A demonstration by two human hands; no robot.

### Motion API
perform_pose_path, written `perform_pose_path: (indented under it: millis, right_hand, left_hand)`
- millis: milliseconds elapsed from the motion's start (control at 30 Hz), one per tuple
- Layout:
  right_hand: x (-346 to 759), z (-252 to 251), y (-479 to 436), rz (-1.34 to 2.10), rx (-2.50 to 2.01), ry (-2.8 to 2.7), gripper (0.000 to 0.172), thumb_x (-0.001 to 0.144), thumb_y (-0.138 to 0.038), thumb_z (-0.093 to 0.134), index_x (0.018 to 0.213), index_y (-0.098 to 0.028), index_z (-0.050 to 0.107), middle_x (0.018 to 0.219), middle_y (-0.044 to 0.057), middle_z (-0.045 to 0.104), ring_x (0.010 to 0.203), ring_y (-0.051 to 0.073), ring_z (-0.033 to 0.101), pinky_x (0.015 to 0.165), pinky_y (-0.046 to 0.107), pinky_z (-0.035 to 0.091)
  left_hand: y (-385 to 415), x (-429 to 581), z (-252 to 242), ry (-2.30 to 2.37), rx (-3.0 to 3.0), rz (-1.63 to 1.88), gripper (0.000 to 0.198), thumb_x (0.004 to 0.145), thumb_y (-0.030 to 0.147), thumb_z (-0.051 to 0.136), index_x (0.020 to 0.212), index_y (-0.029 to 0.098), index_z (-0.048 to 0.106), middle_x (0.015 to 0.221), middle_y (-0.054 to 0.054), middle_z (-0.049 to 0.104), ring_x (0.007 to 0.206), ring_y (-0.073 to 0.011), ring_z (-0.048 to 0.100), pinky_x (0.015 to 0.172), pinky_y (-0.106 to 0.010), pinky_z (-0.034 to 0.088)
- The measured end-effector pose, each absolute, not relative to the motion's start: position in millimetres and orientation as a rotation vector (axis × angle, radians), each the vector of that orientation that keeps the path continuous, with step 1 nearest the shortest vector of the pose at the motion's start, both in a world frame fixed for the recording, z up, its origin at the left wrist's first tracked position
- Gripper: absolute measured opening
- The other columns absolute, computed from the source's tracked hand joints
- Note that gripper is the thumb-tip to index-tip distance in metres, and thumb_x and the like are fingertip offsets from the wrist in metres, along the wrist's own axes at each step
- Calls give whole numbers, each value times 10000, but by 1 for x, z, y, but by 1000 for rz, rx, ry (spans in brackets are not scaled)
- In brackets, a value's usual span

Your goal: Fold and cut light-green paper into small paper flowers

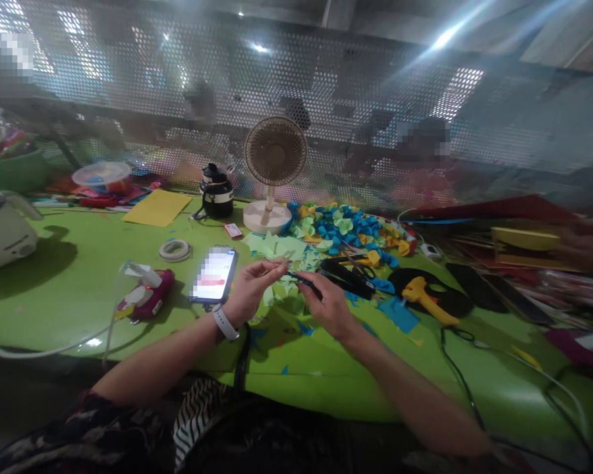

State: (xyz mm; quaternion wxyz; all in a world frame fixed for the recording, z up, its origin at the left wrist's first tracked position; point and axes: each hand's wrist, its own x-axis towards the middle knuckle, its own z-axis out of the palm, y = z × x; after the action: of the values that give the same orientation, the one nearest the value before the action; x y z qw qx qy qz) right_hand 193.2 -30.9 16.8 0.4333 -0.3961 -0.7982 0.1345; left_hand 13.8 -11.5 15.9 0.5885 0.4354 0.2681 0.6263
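My left hand (251,284), with a pale watch strap (225,322) at its wrist, is closed in a pinch over the table. What its fingertips hold is too small to make out. Close beside it, my right hand (330,305) is closed around a slim dark tool (310,284) whose tip points toward the left fingertips. Pale green paper pieces (279,246) lie just behind both hands. Beyond them is a heap of folded blue, green and yellow paper shapes (343,224). A black stapler-like tool (346,276) rests right of my right hand.
A lit phone (215,276), tape roll (174,250) and purple power strip (153,296) lie to the left. A fan (275,151) and black-and-white bottle (216,194) stand behind. A yellow glue gun (429,299) lies right, its cord (457,365) running along the table's front.
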Motion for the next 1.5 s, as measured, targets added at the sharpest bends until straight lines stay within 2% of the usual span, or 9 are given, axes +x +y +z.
perform_pose_path:
  millis: [100,267,467,700,867,967,1167,1300,1500]
  right_hand:
    - [196,14,-27,315,-989,-2016,293,972,-312,459,1168,-217,657,1049,79,724,956,207,682,894,355,536]
    - [199,10,-22,310,-980,-2005,318,975,-346,451,1171,-212,662,1024,80,731,787,182,690,826,345,555]
    - [199,12,-22,406,-998,-2027,318,959,-360,470,1141,-210,683,1010,90,730,929,216,682,882,379,532]
    - [198,19,-26,592,-1079,-2030,325,960,-385,453,1114,-201,672,762,47,702,688,183,643,690,321,525]
    - [194,21,-32,566,-1106,-2028,316,904,-413,561,1108,-190,652,777,46,685,580,151,583,589,281,490]
    - [192,18,-34,493,-1076,-2026,311,902,-392,572,1116,-178,645,830,68,694,633,165,611,630,294,510]
    - [192,17,-31,322,-1010,-2042,271,963,-312,445,1068,-199,668,1023,109,710,938,223,659,842,363,524]
    - [194,21,-31,375,-1001,-2036,263,960,-300,441,1063,-202,663,1016,100,708,933,215,653,843,355,523]
    - [195,29,-33,531,-1059,-2063,266,960,-324,424,1001,-192,651,880,72,693,805,199,639,743,322,508]
  left_hand:
    - [-13,15,17,647,1015,1451,136,650,263,846,695,195,738,917,-33,773,974,-211,694,967,-374,474]
    - [-14,14,18,659,1053,1410,209,668,293,836,848,206,776,966,-54,776,957,-215,700,932,-364,498]
    - [-12,13,15,671,1055,1427,159,691,311,821,785,195,766,911,-48,779,923,-199,702,929,-347,494]
    - [-11,13,14,668,999,1384,212,668,325,836,800,176,763,908,-64,777,935,-205,697,959,-357,474]
    - [-11,13,13,661,992,1411,161,657,296,844,700,185,735,828,-35,770,875,-185,698,913,-345,489]
    - [-12,13,13,678,1024,1435,148,671,287,836,690,185,731,800,-26,765,831,-167,693,875,-329,496]
    - [-12,13,13,718,1075,1429,183,672,318,833,780,191,756,845,-37,773,832,-178,694,841,-329,509]
    - [-11,13,14,719,1076,1422,223,662,361,834,776,188,751,871,-49,774,870,-196,697,887,-358,502]
    - [-10,14,13,702,1026,1373,225,656,348,839,784,184,753,872,-51,775,894,-199,696,934,-364,480]
